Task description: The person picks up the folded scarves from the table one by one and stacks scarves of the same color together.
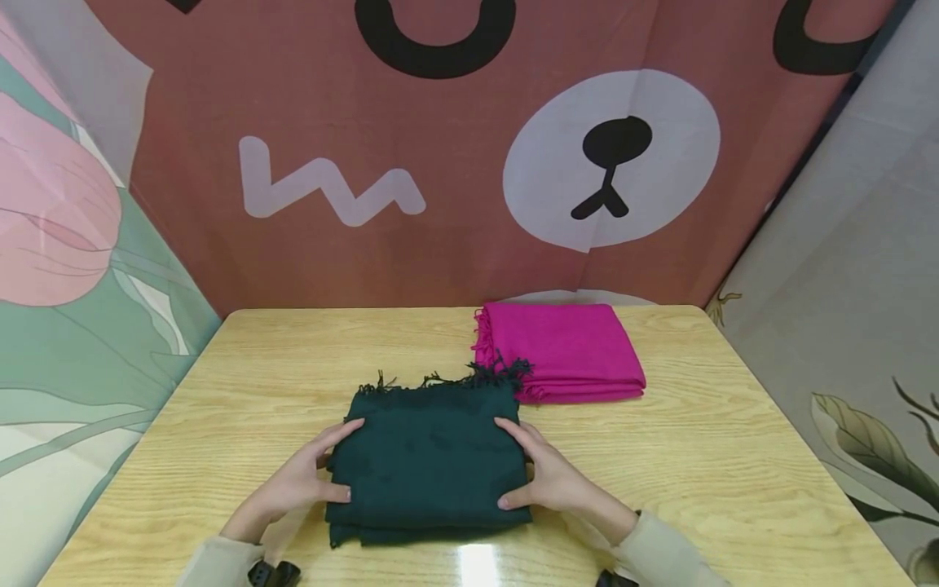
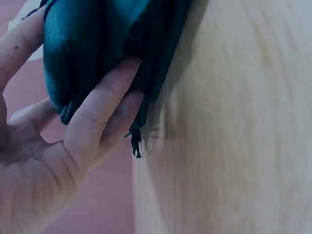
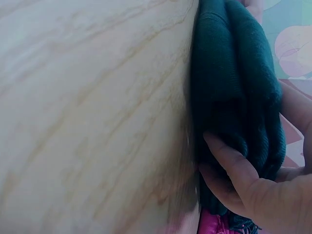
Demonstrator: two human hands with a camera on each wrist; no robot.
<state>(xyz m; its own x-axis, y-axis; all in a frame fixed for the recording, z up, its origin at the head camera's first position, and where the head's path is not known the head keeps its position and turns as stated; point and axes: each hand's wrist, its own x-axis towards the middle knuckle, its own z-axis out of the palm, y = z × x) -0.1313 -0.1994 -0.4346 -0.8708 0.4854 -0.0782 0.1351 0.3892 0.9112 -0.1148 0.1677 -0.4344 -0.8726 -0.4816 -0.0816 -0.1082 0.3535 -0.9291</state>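
A folded dark green scarf [image 1: 433, 456] with a fringe along its far edge lies on the table in the head view. My left hand [image 1: 304, 477] grips its left side, thumb and index finger over the top; the left wrist view shows other fingers of this hand [image 2: 73, 131] against the layered edge. From the right side my right hand [image 1: 550, 473] holds it the same way, and in the right wrist view its fingers [image 3: 234, 163] press into the folds near the tabletop. Some fingertips are hidden by cloth. Behind it lies a folded magenta scarf [image 1: 565, 350], which the green fringe overlaps at the near left corner.
The light wooden table [image 1: 697, 456] extends to both sides of the scarves. A brown curtain [image 1: 440, 244] with a cartoon face hangs at its far edge. Patterned cloths hang on the left [image 1: 66, 326] and right [image 1: 829, 342].
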